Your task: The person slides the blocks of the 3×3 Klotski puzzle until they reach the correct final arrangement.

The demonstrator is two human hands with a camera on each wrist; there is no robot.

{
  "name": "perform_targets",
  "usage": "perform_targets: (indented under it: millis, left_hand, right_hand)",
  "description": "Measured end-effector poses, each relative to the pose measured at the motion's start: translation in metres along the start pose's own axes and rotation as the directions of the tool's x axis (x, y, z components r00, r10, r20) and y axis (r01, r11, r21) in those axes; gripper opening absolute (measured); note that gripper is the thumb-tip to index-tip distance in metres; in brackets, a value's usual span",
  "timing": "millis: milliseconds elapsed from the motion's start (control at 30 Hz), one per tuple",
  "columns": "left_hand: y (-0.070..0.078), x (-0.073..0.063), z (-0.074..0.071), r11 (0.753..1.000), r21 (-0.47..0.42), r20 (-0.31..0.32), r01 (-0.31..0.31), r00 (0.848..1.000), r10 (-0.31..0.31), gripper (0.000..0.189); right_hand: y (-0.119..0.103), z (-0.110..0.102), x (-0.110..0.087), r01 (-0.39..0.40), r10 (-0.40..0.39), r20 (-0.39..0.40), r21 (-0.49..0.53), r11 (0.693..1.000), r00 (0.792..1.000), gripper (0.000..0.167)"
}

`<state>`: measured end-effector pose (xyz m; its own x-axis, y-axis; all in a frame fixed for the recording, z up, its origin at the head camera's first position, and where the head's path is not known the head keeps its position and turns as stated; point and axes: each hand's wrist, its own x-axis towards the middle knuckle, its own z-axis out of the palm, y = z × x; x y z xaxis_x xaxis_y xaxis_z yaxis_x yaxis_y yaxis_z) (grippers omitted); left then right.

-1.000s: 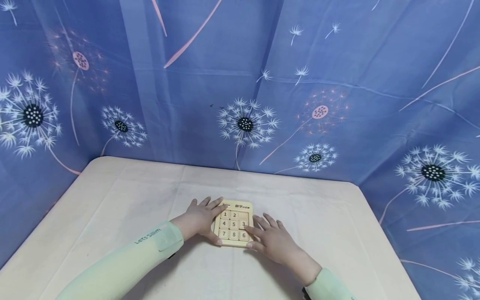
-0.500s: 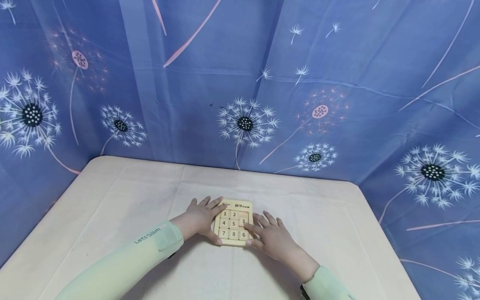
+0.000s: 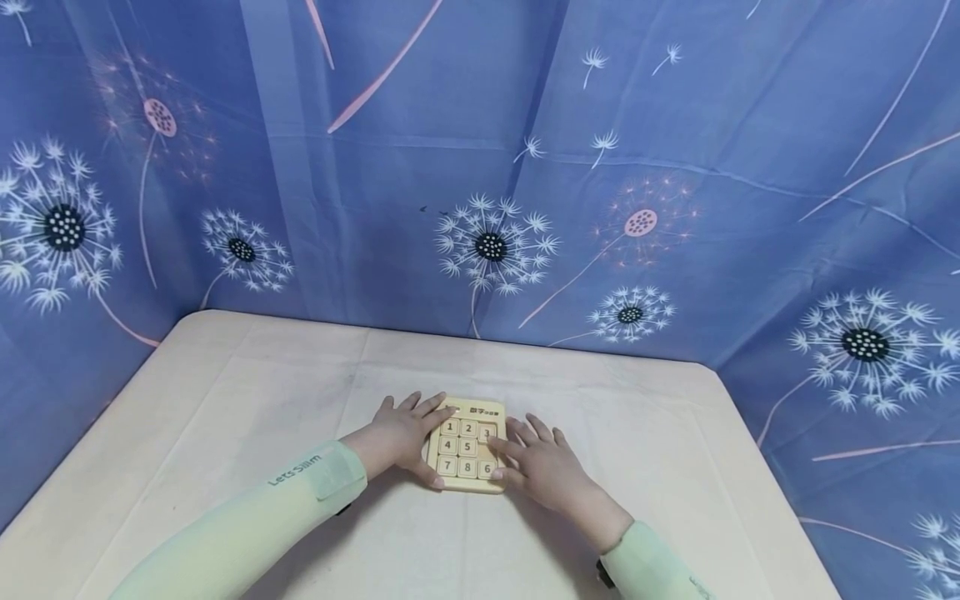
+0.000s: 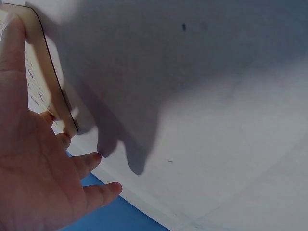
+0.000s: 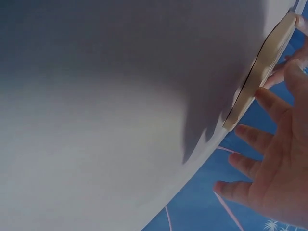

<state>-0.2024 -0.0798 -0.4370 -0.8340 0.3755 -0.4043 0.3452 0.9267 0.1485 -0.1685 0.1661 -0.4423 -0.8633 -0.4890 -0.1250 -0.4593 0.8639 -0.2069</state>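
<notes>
A pale wooden number sliding puzzle (image 3: 467,483) lies flat on the table in the head view. Its tiles read 1, 2, 3 along the top row, 4 and 5 in the middle, and 7, 8, 6 below. The gap is at the middle row's right end. My left hand (image 3: 399,435) rests spread along the frame's left side, thumb by the lower corner, index finger on the top border. From the right, my right hand (image 3: 551,471) reaches over with extended fingers, its index fingertip at the lower edge of the 3 tile (image 3: 487,432).
A cream-covered table (image 3: 300,383) spreads around the puzzle. Behind it and along both sides hangs a blue curtain (image 3: 390,217) printed with dandelions. Pale green sleeves (image 3: 255,517) cover both forearms.
The 3 tile has slid up from the middle row into the top right cell, and the gap has moved below it. My right fingers moved upward with it; the left hand stayed put.
</notes>
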Motion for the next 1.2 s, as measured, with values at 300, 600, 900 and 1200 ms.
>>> perform_targets:
  millis: [300,600,900,1200]
  left_hand:
    - [0.0,0.001,0.0,1.0,-0.009,0.006,0.007,1.0,-0.007,0.116]
    - [0.001,0.0,-0.002,1.0,-0.006,0.01,0.008,1.0,-0.008,0.115]
    - [0.002,-0.002,-0.002,1.0,-0.002,-0.005,0.005,1.0,-0.005,0.115]
    - [0.001,-0.004,-0.002,1.0,-0.003,-0.016,0.0,1.0,0.0,0.114]
  right_hand:
    - [0.004,-0.002,0.006,-0.001,0.001,0.008,0.009,1.0,1.0,0.051]
    - [0.007,-0.004,0.008,0.016,-0.017,0.034,0.035,0.999,0.999,0.053]
    - [0.007,-0.007,-0.005,0.071,-0.074,0.031,0.065,0.995,0.997,0.052]
    - [-0.003,-0.002,-0.033,0.085,-0.088,0.038,0.073,0.994,0.995,0.058]
